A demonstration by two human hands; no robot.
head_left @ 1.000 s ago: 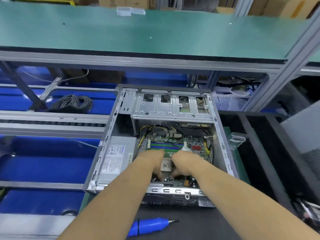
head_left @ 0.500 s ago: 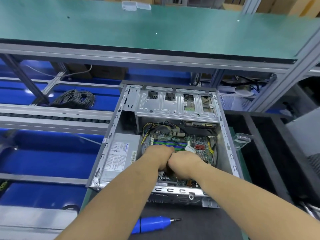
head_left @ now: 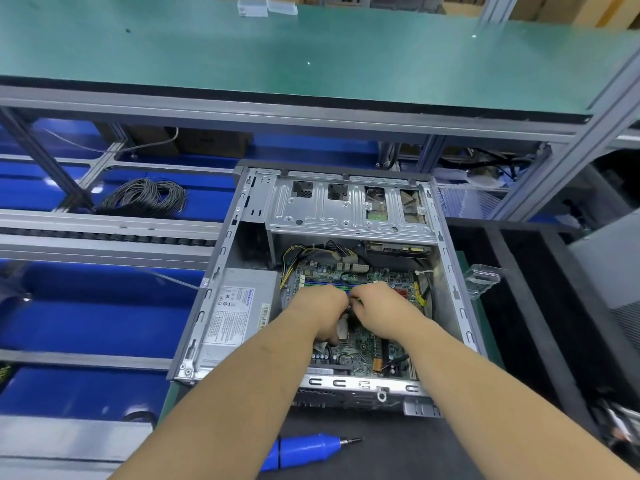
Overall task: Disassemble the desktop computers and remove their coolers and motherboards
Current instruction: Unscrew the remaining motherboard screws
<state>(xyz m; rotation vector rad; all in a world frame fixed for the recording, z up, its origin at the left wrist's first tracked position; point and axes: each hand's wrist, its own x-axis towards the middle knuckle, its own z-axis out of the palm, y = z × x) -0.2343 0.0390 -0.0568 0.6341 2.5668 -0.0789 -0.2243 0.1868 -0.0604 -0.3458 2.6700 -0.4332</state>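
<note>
Both grips [head_left: 349,306] curled over motherboard [head_left: 367,344] ctr.

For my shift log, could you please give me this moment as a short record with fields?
case: open computer case on the bench
motherboard: motherboard in the case
power supply: power supply at the case's left side
left hand: left hand curled over the board's middle
right hand: right hand curled beside it, knuckles close
held item: hidden by the fingers
screwdriver: blue screwdriver lying in front of the case
</note>
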